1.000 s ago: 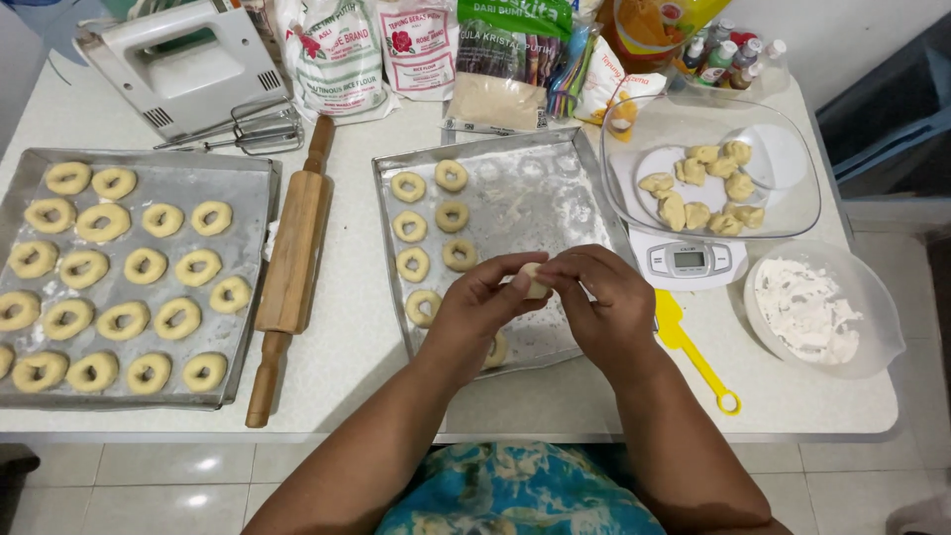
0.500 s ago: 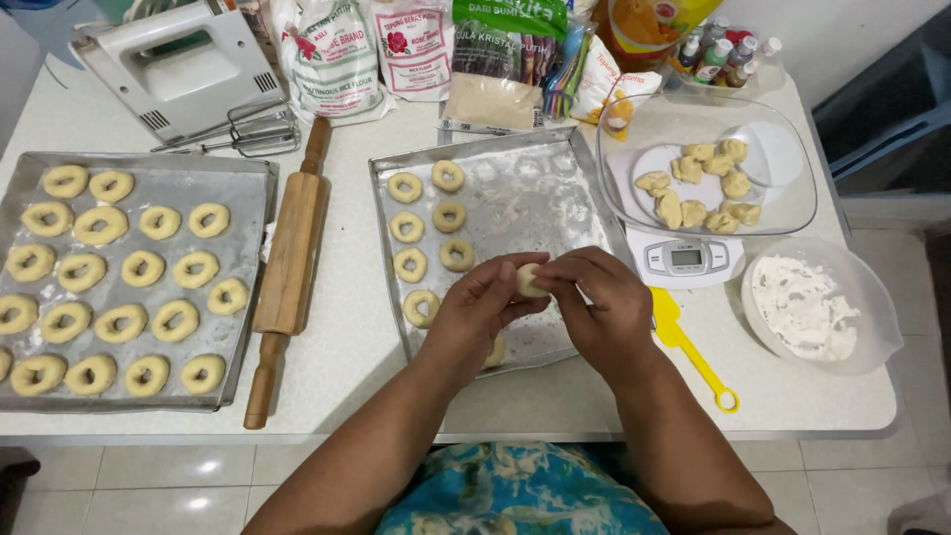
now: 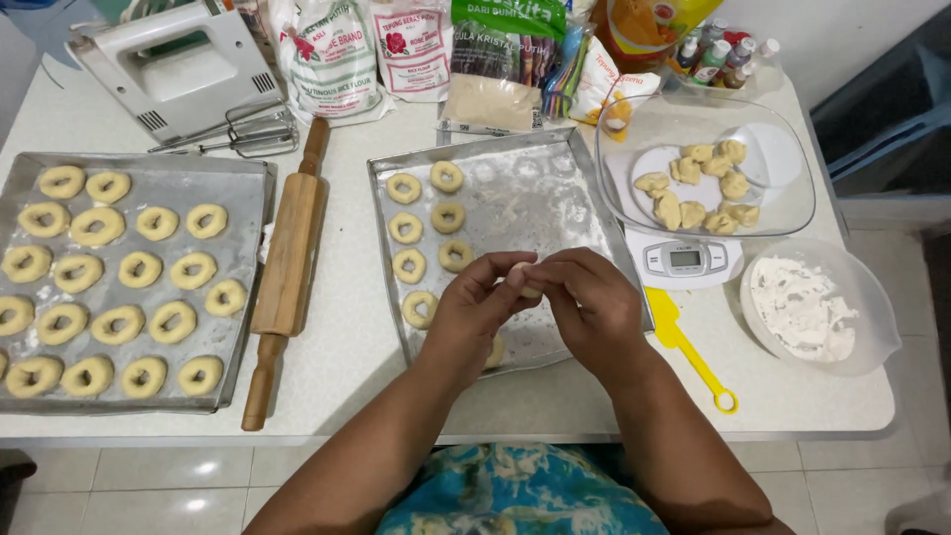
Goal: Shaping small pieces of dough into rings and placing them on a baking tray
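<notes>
Head view: compared with a second ago barely anything moves, both hands stay put over the near end of the middle tray (image 3: 555,159), so the shaping carries on. Left hand (image 3: 474,309) and right hand (image 3: 592,305) pinch a small dough piece (image 3: 522,274) between their fingertips. That tray has 7 rings in clear view, with another partly hidden under the left hand. The left tray (image 3: 248,178) looks full of rings, the glass bowl (image 3: 783,198) on the scale (image 3: 686,262) holds dough lumps, and the bowl on the right (image 3: 872,327) has white flour.

Hands: left hand (image 3: 475,315) and right hand (image 3: 592,309) pinch a dough piece (image 3: 522,274); above centre tray (image 3: 555,198)
Left tray (image 3: 243,178): dough rings (image 3: 119,272) in rows
</notes>
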